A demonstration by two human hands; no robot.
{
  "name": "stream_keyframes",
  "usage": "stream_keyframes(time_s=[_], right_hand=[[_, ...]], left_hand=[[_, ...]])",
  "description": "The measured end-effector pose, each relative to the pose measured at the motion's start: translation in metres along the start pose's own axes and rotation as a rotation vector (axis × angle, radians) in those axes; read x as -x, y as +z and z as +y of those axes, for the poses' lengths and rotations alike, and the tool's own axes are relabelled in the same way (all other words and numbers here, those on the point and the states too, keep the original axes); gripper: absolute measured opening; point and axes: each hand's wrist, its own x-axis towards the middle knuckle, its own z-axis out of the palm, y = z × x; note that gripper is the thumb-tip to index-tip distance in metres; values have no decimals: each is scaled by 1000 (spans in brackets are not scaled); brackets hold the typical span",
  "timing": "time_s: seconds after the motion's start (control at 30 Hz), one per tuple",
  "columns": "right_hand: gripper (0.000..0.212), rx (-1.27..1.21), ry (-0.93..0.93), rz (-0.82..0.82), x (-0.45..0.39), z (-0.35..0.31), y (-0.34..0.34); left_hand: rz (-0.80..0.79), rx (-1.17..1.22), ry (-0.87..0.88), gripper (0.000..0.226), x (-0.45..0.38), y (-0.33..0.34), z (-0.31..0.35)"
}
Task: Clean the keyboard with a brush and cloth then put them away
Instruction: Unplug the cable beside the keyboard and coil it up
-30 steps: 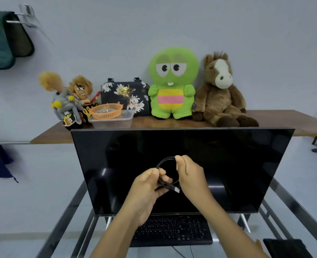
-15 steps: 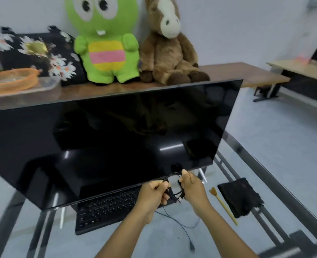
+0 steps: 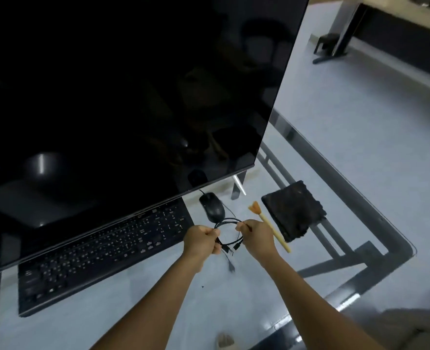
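**Black cable coil held over glass desk, cleaning tools untouched**

Black coiled cable [image 3: 228, 232] pinched at both sides: left hand [image 3: 200, 239] with fingers curled round the left arc of the loop, right hand [image 3: 255, 237] with thumb and fingers pinching the right arc. Plug ends hanging loose just below the fingers; one thin lead trailing down toward the glass desk [image 3: 234, 299].

Just right of the right-hand fingers, partly hidden behind that hand: brush [image 3: 272, 228], pale wooden handle, orange bristles pointing away. Touching or just beside the brush, farther right: dark folded cloth [image 3: 294, 213] lying flat near the desk corner. Just beyond the fingers: black mouse [image 3: 212, 207]. Left of the left-hand fingers: black keyboard [image 3: 102, 251], its far edge tucked under the large dark monitor [image 3: 133, 97].

Judged step: cable tidying ahead of cleaning; brush and cloth not yet picked up.

Possible faults from here:
- Coil springing open on release, caused by loose winding and no tie visible.
- Dangling plug striking the glass or snagging on the mouse lead, caused by lowering without gathering the ends.
- Brush knocked toward the desk edge, caused by the right wrist passing close over the handle.
- Keyboard dragged, if the cable belongs to it; connection cannot be told.
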Motion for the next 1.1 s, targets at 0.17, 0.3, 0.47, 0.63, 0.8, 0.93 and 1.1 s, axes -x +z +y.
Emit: stream_keyframes(time_s=[0.17, 0.3, 0.47, 0.63, 0.8, 0.93, 1.1], right_hand=[[9, 36, -39, 71, 0, 9, 15], [17, 175, -128, 132, -2, 11, 24], [17, 222, -146, 172, -4, 13, 29], [18, 89, -112, 213, -6, 16, 25], [23, 46, -67, 201, -4, 19, 26], [23, 28, -56, 197, -2, 17, 24], [8, 4, -32, 228, -8, 19, 23]], left_hand=[[32, -142, 66, 13, -9, 5, -12], [99, -403, 208, 16, -13, 9, -14], [138, -780, 332, 20, -16, 9, -12], [134, -749, 290, 27, -14, 8, -15], [116, -661, 271, 29, -10, 4, -14], [83, -609, 274, 27, -7, 2, -14], [63, -578, 282, 24, -7, 1, -19]])
